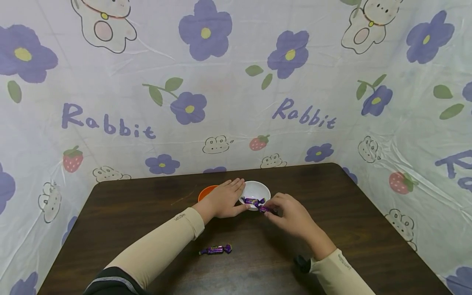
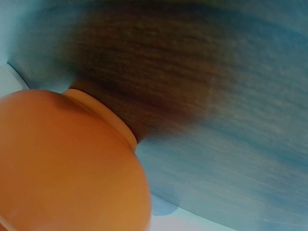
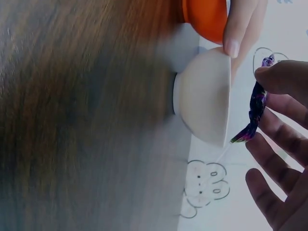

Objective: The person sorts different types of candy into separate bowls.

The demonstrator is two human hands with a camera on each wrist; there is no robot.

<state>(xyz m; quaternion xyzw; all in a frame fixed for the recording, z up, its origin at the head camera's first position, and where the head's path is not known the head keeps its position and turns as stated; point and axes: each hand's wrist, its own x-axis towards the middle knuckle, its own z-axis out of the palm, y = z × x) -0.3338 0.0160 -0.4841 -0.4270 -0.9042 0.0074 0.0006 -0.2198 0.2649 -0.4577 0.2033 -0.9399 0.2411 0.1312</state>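
My right hand (image 1: 291, 212) pinches a purple wrapped candy (image 3: 257, 103) between thumb and fingers, at the near right rim of a white bowl (image 1: 256, 188). In the right wrist view the candy is just above the rim. Another purple wrapped candy (image 1: 252, 201) shows inside the bowl. My left hand (image 1: 225, 199) lies at the bowl's left side, fingers straight and thumb on the rim. Behind that hand stands an orange bowl (image 1: 206, 191), partly hidden by it and large in the left wrist view. One more purple candy (image 1: 216, 249) lies on the table nearer to me.
The dark wooden table (image 1: 147, 217) ends close behind the bowls. A white curtain (image 1: 236, 90) printed with flowers and rabbits hangs around its back and sides. A black band (image 1: 303, 264) sits at the right wrist.
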